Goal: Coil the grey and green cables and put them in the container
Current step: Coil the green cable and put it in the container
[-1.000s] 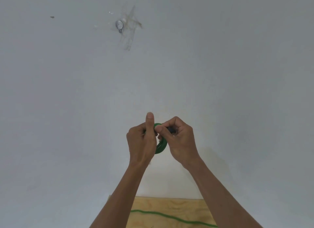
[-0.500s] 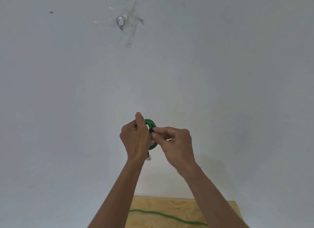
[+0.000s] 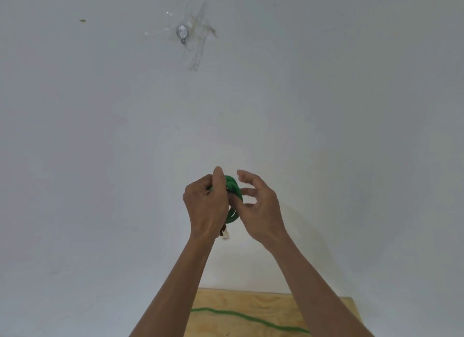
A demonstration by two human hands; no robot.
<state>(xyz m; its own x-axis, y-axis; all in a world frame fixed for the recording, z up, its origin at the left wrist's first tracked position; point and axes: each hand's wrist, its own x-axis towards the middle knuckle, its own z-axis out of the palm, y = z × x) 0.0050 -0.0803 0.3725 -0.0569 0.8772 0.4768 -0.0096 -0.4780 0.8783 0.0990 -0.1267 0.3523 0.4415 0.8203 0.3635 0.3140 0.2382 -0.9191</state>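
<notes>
- While gripping the green coil point(image 3: 233, 201) in front of a white wall point(image 3: 100, 161), the left hand point(image 3: 206, 206) is pinching its loops shut, thumb up.
- A pale plug point(image 3: 224, 235) is hanging just under that hand.
- Beside it, the right hand point(image 3: 258, 208) is hovering spread, fingers loose, holding nothing.
- Winding looks midway; next it is probably needing another loop drawn from the slack point(image 3: 251, 319) lying on the desk point(image 3: 276, 301).
- Grey cable and container are sitting outside the view.

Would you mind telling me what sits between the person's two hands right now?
In the head view, the coiled green cable sits between them: the left hand clutches it, while the right hand is open beside it.
</notes>
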